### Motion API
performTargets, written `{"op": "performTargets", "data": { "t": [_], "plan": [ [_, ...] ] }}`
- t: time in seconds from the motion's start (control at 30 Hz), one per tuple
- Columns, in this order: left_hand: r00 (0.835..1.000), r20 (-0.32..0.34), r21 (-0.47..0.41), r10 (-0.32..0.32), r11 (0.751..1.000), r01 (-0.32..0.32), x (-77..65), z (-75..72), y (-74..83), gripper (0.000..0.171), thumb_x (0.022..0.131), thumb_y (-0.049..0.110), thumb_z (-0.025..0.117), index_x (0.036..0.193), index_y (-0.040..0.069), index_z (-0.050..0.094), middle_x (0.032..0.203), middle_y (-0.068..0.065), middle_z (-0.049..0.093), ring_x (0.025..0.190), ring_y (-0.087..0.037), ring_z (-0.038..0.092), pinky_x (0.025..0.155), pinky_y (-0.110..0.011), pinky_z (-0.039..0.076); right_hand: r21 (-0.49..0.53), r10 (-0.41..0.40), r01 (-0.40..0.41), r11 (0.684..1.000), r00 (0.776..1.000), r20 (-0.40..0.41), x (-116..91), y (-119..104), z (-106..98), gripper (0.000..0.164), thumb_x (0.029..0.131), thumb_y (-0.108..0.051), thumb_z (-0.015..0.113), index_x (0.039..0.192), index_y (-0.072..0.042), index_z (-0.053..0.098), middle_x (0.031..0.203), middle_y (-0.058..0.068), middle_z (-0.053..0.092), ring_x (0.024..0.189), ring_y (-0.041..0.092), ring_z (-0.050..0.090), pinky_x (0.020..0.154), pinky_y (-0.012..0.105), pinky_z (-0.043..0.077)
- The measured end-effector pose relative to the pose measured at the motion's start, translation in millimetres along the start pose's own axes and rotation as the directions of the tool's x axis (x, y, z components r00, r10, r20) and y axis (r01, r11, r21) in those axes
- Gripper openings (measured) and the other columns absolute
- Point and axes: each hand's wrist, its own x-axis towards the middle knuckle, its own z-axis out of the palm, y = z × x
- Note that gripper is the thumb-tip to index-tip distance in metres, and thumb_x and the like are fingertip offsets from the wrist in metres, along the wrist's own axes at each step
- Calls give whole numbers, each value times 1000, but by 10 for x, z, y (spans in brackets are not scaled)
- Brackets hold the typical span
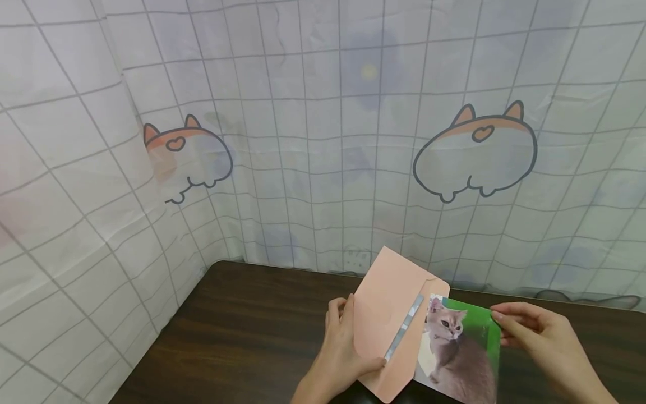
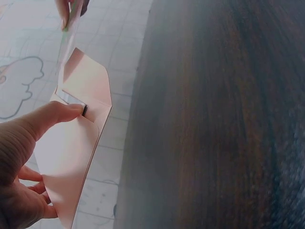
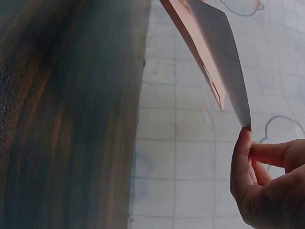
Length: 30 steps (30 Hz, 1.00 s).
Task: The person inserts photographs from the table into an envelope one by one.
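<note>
My left hand (image 1: 339,342) grips a pale pink envelope (image 1: 386,292), thumb on its front and fingers behind it in the left wrist view. The envelope is tilted, with its flap open toward the right. A narrow silvery strip (image 1: 404,328) runs along its face, and the left thumb presses near the strip's lower end. My right hand (image 1: 542,331) pinches the upper right corner of a card (image 1: 456,350) with a cat photo and a green background. The card's left edge meets the envelope's flap side; I cannot tell whether any of it is inside. Its plain back (image 3: 221,47) faces the right wrist view.
Below both hands is a dark brown wood-grain table (image 1: 242,331). Behind it and to the left hangs a white grid-patterned cloth (image 1: 323,140) with cartoon animal drawings, close to the table's far edge.
</note>
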Motion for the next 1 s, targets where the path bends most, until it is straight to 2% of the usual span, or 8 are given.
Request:
{"op": "performTargets", "data": {
  "t": [0.17,0.37,1.0],
  "plan": [
    [1000,-20,-2,13,1000,-13,-16,-13,13,119,67,22,100,160,-9,32,146,-17,36,133,-34,39,104,-47,50,8,-3,3,1000,1000,2,-1,-23,69,14,103,-2,65,111,3,75,89,-12,76,72,12,71,68,29,61],
    [999,-34,-10,20,1000,-20,-39,-17,18,119,67,22,101,159,-10,33,147,-17,35,134,-34,40,105,-47,51,12,44,-44,999,999,17,5,-46,148,25,104,-7,66,120,13,69,89,-10,77,73,13,72,69,31,62],
    [1000,-17,-16,2,1000,-2,-32,9,45,118,70,21,98,160,-12,29,149,-19,33,137,-38,36,105,-51,49,4,42,-42,999,999,-34,-3,-83,309,30,102,-8,69,121,15,68,87,-6,77,70,11,71,67,30,62]
  ]
}}
